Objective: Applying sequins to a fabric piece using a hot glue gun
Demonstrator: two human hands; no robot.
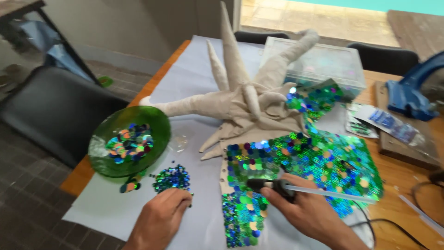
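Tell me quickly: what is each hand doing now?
Left hand: closed, fingertips at the loose sequins.
Right hand: closed, holding the glue gun.

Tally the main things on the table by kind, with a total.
Green bowl: 1
Glue gun: 1
Clear box: 1
Loose sequin pile: 1
Sequined fabric piece: 1
Total: 5

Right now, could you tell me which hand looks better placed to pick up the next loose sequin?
Probably the left hand: its fingertips rest beside the small sequin pile, near the green dish. The right hand is occupied holding the glue gun over the sequined fabric.
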